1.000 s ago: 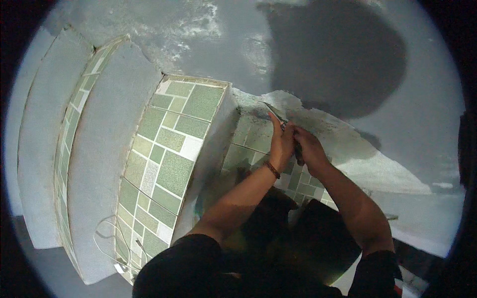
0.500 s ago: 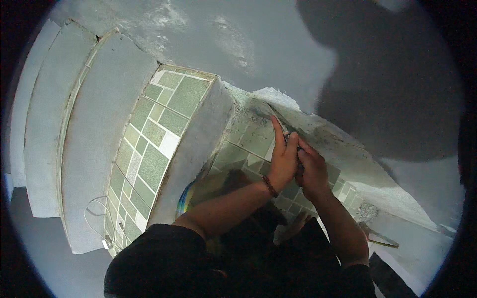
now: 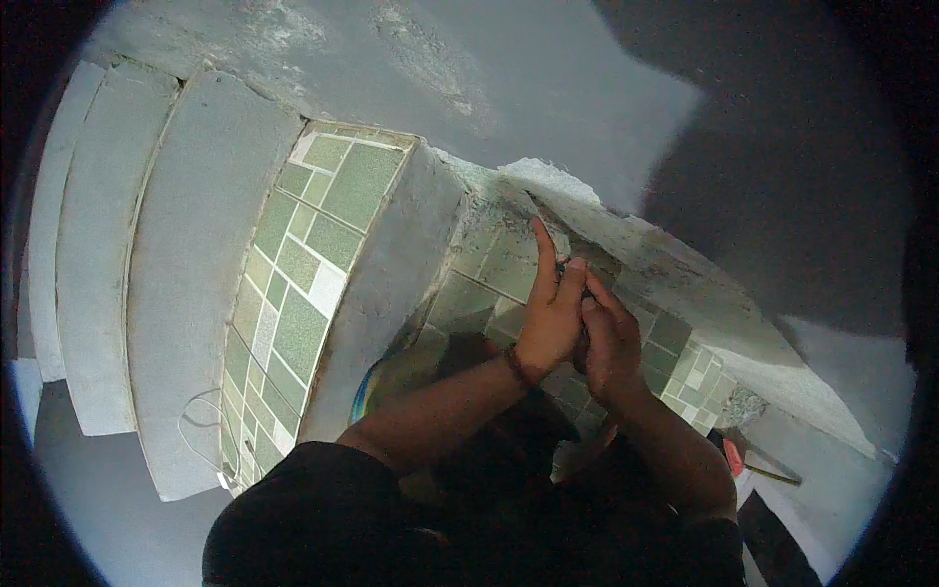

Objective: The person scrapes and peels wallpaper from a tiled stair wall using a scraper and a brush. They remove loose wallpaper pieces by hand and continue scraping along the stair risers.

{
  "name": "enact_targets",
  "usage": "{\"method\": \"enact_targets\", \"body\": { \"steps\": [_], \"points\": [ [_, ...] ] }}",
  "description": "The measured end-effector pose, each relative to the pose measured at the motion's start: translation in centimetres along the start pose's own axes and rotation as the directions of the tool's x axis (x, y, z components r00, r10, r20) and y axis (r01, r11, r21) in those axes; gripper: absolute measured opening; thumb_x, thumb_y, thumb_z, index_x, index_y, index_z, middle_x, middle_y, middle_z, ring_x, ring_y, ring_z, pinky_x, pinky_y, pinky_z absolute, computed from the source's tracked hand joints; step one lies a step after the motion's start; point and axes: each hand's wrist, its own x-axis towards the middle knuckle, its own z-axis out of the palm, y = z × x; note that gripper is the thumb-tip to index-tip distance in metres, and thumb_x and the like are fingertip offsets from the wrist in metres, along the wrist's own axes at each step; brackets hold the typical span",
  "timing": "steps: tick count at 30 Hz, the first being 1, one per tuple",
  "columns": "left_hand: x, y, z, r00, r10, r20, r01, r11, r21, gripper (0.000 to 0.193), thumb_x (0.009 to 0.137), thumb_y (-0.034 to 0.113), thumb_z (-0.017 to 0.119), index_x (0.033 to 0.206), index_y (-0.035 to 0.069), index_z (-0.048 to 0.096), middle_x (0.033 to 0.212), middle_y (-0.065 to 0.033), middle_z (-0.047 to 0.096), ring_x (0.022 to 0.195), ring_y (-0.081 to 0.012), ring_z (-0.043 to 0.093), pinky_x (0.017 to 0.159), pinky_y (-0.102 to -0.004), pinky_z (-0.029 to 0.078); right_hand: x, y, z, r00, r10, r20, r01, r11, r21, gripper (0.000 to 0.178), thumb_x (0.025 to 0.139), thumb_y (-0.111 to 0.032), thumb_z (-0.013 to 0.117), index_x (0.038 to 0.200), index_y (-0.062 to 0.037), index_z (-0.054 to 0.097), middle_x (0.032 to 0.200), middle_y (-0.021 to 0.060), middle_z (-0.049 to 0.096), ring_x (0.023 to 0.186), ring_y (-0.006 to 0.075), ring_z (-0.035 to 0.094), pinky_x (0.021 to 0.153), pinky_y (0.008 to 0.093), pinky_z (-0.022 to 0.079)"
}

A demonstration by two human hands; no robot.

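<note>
My left hand (image 3: 551, 328), a beaded bracelet on its wrist, and my right hand (image 3: 611, 347) come together near the middle of the view. Both are closed round a thin, pointed tool (image 3: 543, 217) whose handle is hidden by the fingers; its exact kind cannot be made out. My left index finger lies stretched along it. Its tip is at the base of the wall, where the plaster has a ragged broken edge (image 3: 553, 181). Below the hands lies green patterned floor tile (image 3: 462, 303), partly in shadow.
At the left, grey steps (image 3: 201, 284) rise beside a tread of green and white tile (image 3: 293, 284). A pale cable (image 3: 201, 430) loops at the lower left. Close to my right forearm are a red object (image 3: 734, 457) and a thin stick (image 3: 773, 474). A grey wall (image 3: 548, 88) stands ahead.
The view has shifted slightly, and the shadow on the wall has changed shape. Both hands keep nearly the same grip and place; more of the red object shows beside my right arm.
</note>
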Motion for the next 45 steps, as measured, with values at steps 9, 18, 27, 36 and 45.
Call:
{"method": "enact_targets", "body": {
  "steps": [9,18,27,36,45],
  "points": [
    [0.0,1.3,-0.5,1.0,-0.003,-0.022,0.007,0.979,0.205,0.076,0.104,0.023,0.043,0.156,0.009,-0.01,0.115,-0.0136,0.056,0.099,-0.015,0.053,0.087,-0.0263,0.046,0.5,-1.1,1.2,0.98,-0.201,0.001,0.184,0.895,-0.406,0.045,0.101,-0.022,0.041,0.138,0.0013,0.05,0.134,0.0212,0.057,0.119,0.0316,0.059,0.103,0.0362,0.043],
    [1.3,1.2,-3.4,0.995,0.103,-0.013,-0.089,0.911,0.403,0.078,0.104,0.026,0.046,0.157,0.012,-0.009,0.111,-0.0164,0.058,0.093,-0.0213,0.055,0.089,-0.0319,0.046,1.4,0.2,3.8,0.995,-0.105,0.005,0.103,0.966,-0.238,0.044,0.101,-0.023,0.041,0.137,0.0018,0.051,0.14,0.0224,0.052,0.122,0.0357,0.057,0.104,0.0398,0.043],
    [1.0,-0.2,-1.0,0.998,0.026,0.048,-0.031,0.995,0.093,0.072,0.106,0.024,0.038,0.155,0.007,-0.011,0.134,-0.0213,0.046,0.116,-0.0244,0.049,0.102,-0.0324,0.04,1.2,-2.6,1.3,0.965,0.256,-0.052,-0.254,0.966,0.036,0.047,0.101,-0.029,0.045,0.139,-0.0023,0.051,0.116,0.0156,0.066,0.098,0.019,0.063,0.086,0.0336,0.05],
    [1.3,-6.7,0.6,0.987,0.09,0.132,-0.111,0.98,0.163,0.078,0.104,0.022,0.037,0.153,0.012,-0.023,0.143,-0.0285,0.04,0.125,-0.0347,0.048,0.103,-0.0363,0.039,-0.2,1.4,-0.9,0.991,0.048,-0.125,-0.077,0.968,-0.24,0.045,0.1,-0.026,0.05,0.137,-0.0014,0.054,0.132,0.0151,0.06,0.112,0.0218,0.062,0.093,0.0323,0.05],
    [1.2,-4.1,0.2,0.999,0.007,-0.036,-0.004,0.996,0.094,0.08,0.103,0.017,0.041,0.154,0.015,-0.021,0.128,-0.0296,0.052,0.108,-0.0351,0.059,0.094,-0.0388,0.046,1.5,0.5,-0.3,0.995,0.071,-0.069,-0.084,0.977,-0.197,0.051,0.101,-0.031,0.042,0.142,-0.0021,0.049,0.136,0.0148,0.057,0.122,0.02,0.056,0.102,0.0326,0.044]
  ]
}}
